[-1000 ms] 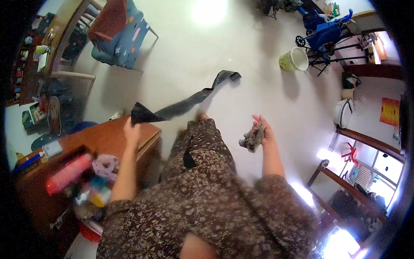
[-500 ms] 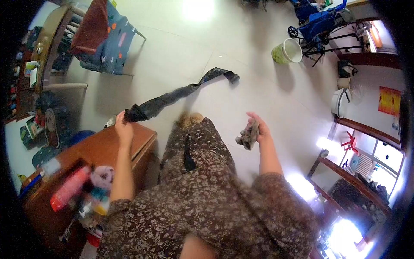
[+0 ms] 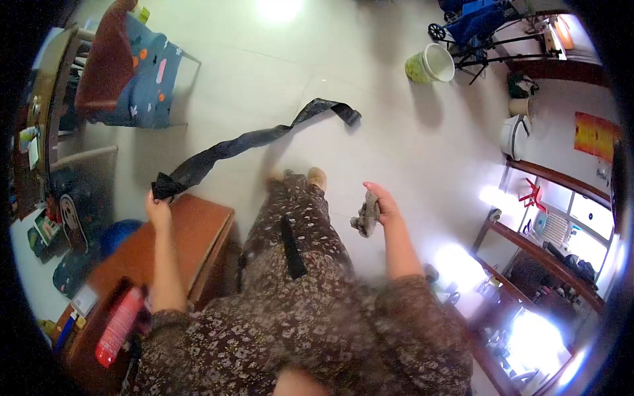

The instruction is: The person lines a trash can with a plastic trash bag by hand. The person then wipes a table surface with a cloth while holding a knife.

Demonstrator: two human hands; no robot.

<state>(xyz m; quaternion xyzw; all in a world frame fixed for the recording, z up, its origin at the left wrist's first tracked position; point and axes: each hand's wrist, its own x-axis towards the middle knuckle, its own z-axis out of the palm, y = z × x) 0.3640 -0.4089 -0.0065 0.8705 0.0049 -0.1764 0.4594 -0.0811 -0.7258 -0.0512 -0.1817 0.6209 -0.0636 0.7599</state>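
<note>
My left hand (image 3: pixel 158 212) is closed on the bunched end of a long black plastic bag (image 3: pixel 228 146), which looks thin and slightly shiny. From there the bag stretches in a narrow, twisted strip toward the far right, its other end bending down over the pale floor. In my right hand (image 3: pixel 388 206) is a crumpled grey cloth (image 3: pixel 365 216), pinched between thumb and fingers and hanging a little below them. The two hands are wide apart, on either side of my patterned clothes.
A brown wooden cabinet (image 3: pixel 188 231) stands at my left, with a pink-red bottle (image 3: pixel 120 327) on it. A chair with a blue patterned cover (image 3: pixel 148 79) is at the far left. A green and white bin (image 3: pixel 422 65) and a blue folding cart (image 3: pixel 479 26) stand far right.
My left hand has moved left, drawing the near end of the black bag with it. My right hand has shifted slightly left and down with the grey cloth. My feet have stepped.
</note>
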